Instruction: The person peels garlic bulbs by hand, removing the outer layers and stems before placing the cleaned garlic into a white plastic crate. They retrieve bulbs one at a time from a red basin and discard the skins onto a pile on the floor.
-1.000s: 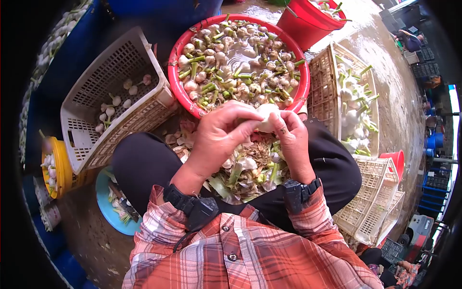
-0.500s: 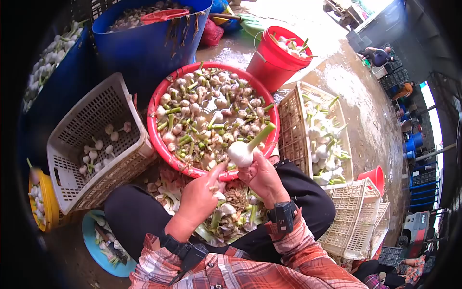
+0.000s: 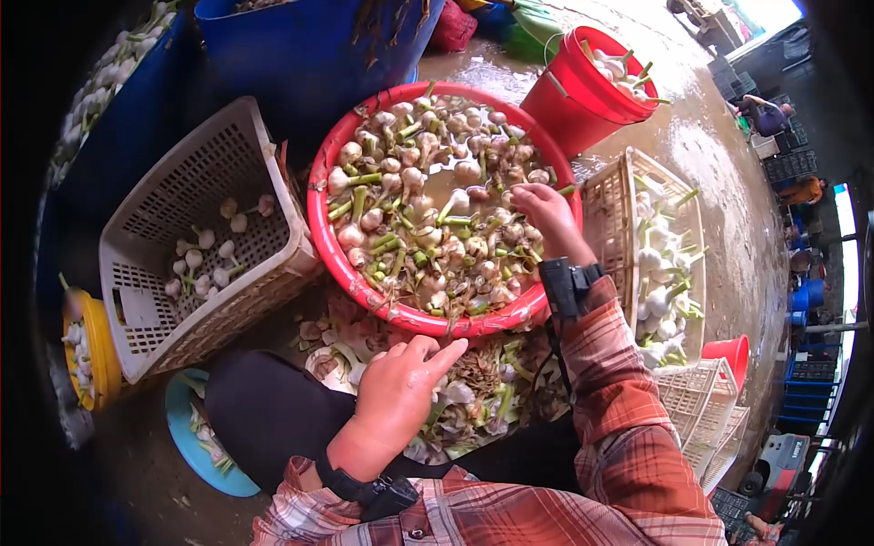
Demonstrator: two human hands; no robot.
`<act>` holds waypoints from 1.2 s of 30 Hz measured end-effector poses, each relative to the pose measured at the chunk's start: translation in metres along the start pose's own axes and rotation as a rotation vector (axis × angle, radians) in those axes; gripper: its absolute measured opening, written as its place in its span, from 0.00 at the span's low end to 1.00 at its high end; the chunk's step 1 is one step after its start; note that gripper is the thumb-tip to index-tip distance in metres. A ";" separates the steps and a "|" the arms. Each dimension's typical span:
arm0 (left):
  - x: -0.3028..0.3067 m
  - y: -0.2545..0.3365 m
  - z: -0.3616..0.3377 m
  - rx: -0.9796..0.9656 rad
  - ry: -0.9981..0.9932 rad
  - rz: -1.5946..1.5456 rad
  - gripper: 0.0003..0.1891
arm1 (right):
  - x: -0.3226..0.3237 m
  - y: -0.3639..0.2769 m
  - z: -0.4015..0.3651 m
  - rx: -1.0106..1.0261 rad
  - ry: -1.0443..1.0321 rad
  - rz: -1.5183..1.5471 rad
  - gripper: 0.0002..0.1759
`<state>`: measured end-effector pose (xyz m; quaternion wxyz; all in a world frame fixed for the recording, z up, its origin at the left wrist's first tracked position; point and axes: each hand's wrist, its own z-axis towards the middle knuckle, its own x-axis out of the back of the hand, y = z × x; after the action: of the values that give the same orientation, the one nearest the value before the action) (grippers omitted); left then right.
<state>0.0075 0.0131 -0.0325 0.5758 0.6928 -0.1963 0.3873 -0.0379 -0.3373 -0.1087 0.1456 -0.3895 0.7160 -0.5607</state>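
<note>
A red tub (image 3: pixel 325 259) holds many garlic bulbs (image 3: pixel 467 173) with cut green stems, lying in murky water. My right hand (image 3: pixel 549 217) is over the tub's right side, fingers loosely bent and pointing left above the garlic; no bulb shows in it. Just outside the tub's near rim is my left hand (image 3: pixel 398 393), with one finger stretched out and the others partly bent; nothing is visible in it. Below it, a heap of garlic peelings and stems (image 3: pixel 464 409) lies between my legs.
A red bucket (image 3: pixel 569 109) and a crate (image 3: pixel 608 214) of white garlic stand right of the tub. At left are a grey-white crate (image 3: pixel 137 246) with several bulbs, a yellow bucket (image 3: pixel 107 350) and a teal basin (image 3: pixel 182 455). Blue bins (image 3: pixel 300 55) stand behind.
The white garlic bulb is gone from my right hand, which has moved up and right over the tub. My left hand has shifted slightly down and right. The view has shifted too.
</note>
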 end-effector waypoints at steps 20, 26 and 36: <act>0.012 -0.005 0.018 0.106 0.088 -0.251 0.35 | -0.073 0.084 0.055 -0.106 -0.428 -0.425 0.21; 0.006 0.001 0.021 0.237 0.329 -0.594 0.31 | -0.072 0.047 -0.039 -0.085 -0.199 -0.103 0.19; 0.019 0.009 0.020 0.314 0.365 -1.064 0.11 | -0.082 -0.043 -0.210 0.143 -0.201 0.227 0.23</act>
<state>0.0193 -0.0050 -0.0133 0.6061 0.6951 0.3409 0.1824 -0.1027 -0.1364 -0.0189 0.3064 -0.3490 0.6954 -0.5484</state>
